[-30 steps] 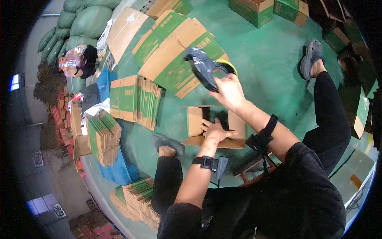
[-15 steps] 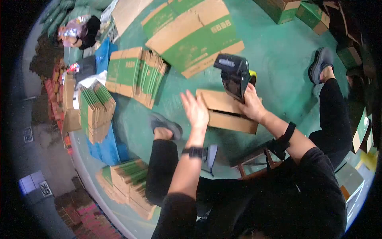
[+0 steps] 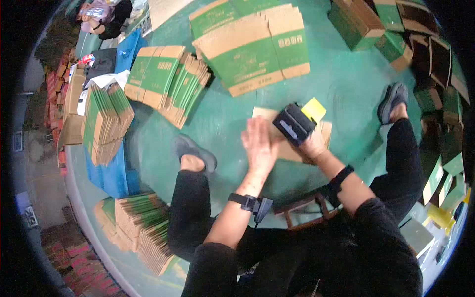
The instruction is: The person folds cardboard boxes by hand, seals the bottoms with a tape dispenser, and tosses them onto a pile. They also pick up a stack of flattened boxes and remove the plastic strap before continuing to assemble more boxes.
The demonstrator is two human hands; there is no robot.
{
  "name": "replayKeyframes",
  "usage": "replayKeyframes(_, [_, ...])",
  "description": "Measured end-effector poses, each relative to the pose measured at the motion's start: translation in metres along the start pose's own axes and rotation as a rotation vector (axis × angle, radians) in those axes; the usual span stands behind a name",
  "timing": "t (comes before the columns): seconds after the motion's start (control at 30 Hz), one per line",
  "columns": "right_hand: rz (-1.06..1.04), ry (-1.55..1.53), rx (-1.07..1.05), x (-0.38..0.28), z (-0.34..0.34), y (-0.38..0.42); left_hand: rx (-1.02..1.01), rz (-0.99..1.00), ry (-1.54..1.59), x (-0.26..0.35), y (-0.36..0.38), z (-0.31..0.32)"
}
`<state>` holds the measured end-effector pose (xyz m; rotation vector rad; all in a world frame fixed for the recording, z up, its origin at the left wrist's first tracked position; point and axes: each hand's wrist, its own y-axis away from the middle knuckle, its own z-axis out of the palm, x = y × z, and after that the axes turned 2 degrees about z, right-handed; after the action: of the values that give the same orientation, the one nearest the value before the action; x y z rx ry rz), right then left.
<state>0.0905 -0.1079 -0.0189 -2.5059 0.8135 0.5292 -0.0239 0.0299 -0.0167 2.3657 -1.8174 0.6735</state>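
Closest in, a wooden stool (image 3: pixel 324 207) stood by the black-clad legs, and there, on the left wrist, sat a band with a small device (image 3: pixel 262 210). Then the hands, right over the action! The right hand (image 3: pixel 312 146) had its fingers closed round a black tape gun (image 3: pixel 293 124), a yellow piece (image 3: pixel 314 110) jutting from its far side. The left hand (image 3: pixel 260 146) was open, fingers out long at the box's left side, gripping nothing; whether they touched it, you couldn't tell.

And the box (image 3: pixel 287 148) itself? Down on the green floor (image 3: pixel 346 99), between the feet and beneath the tape gun, partly hidden by both hands. Its brown flaps looked folded over, so the shaping seemed well along. The sealing was another matter: no strip of tape could be made out, and the tape gun covered much of the top.

Off to the left, plenty was unmade: a flat bundle (image 3: pixel 141 227) beside the left leg, another (image 3: pixel 106 123) by a blue sheet (image 3: pixel 106 173), a fanned stack (image 3: pixel 158 79), and ahead, a broad flat pile (image 3: pixel 257 54). Over on the far right, shaped boxes (image 3: pixel 356 24) were gathered, some gaping open. Farthest off, at upper left, another person (image 3: pixel 116 22) was partly in view.
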Motion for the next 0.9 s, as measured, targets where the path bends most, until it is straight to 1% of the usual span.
replayKeyframes(0.03, [0.052,-0.035,-0.021,0.013,0.018,0.008,-0.086,0.162,0.076,-0.009,0.023,0.016])
replayKeyframes(0.07, [0.180,0.060,-0.222,0.018,0.021,0.017,-0.153,0.161,0.138,0.001,0.033,0.011])
replayKeyframes(0.1, [0.209,0.133,-0.318,0.016,0.020,0.022,-0.188,0.175,0.175,0.010,0.035,0.005])
replayKeyframes(0.13, [0.050,0.142,-0.168,-0.007,-0.016,0.004,-0.237,0.177,0.122,0.012,0.029,-0.003])
replayKeyframes(0.17, [0.151,0.090,-0.122,-0.046,-0.061,-0.019,-0.330,0.102,0.169,0.014,0.024,-0.009])
replayKeyframes(0.2, [-0.004,0.013,-0.018,-0.050,-0.066,-0.027,-0.323,0.110,0.159,0.014,0.026,-0.010])
replayKeyframes(0.23, [0.047,0.054,-0.011,-0.059,-0.074,-0.023,-0.245,0.202,0.097,0.008,0.031,-0.001])
replayKeyframes(0.27, [0.066,0.029,-0.028,-0.061,-0.070,-0.023,-0.222,0.206,0.073,0.015,0.027,-0.013])
replayKeyframes(0.3, [0.096,0.004,-0.060,-0.055,-0.065,-0.017,-0.270,0.176,0.107,0.021,0.024,-0.025])
replayKeyframes(0.33, [0.071,-0.005,-0.041,-0.045,-0.055,-0.012,-0.256,0.162,0.093,0.024,0.023,-0.029])
replayKeyframes(0.4, [0.149,-0.052,-0.038,-0.029,-0.034,-0.010,-0.246,0.136,0.069,0.029,0.024,-0.032])
replayKeyframes(0.43, [0.138,-0.063,-0.029,-0.025,-0.027,-0.011,-0.234,0.141,0.063,0.029,0.023,-0.033])
replayKeyframes(0.5, [0.056,-0.096,0.077,-0.029,-0.031,-0.010,-0.241,0.151,0.051,0.031,0.023,-0.031])
replayKeyframes(0.53, [0.072,-0.106,0.088,-0.030,-0.033,-0.011,-0.217,0.153,0.063,0.030,0.022,-0.030])
replayKeyframes(0.57, [0.048,-0.040,0.065,-0.036,-0.041,-0.015,-0.200,0.154,0.080,0.029,0.025,-0.027])
replayKeyframes(0.6, [0.029,0.026,0.034,-0.038,-0.046,-0.014,-0.230,0.162,0.079,0.027,0.025,-0.028])
replayKeyframes(0.63, [0.117,0.076,-0.185,-0.015,-0.023,-0.004,-0.220,0.172,0.056,0.024,0.024,-0.025])
replayKeyframes(0.67, [0.096,0.075,-0.139,-0.017,-0.024,-0.004,-0.211,0.175,0.039,0.025,0.025,-0.022])
replayKeyframes(0.7, [0.040,0.000,-0.025,0.003,0.003,0.007,-0.242,0.169,0.052,0.027,0.023,-0.020])
replayKeyframes(0.73, [0.070,-0.023,-0.018,0.010,0.018,0.009,-0.226,0.159,0.038,0.028,0.022,-0.020])
replayKeyframes(0.8, [0.102,-0.046,-0.025,0.010,0.021,0.021,-0.201,0.156,-0.005,0.032,0.022,-0.023])
replayKeyframes(0.87, [0.114,0.062,-0.114,0.006,0.012,0.011,-0.220,0.147,-0.031,0.036,0.024,-0.021])
replayKeyframes(0.9, [0.016,0.083,-0.048,0.018,0.025,0.014,-0.237,0.136,-0.061,0.034,0.023,-0.021])
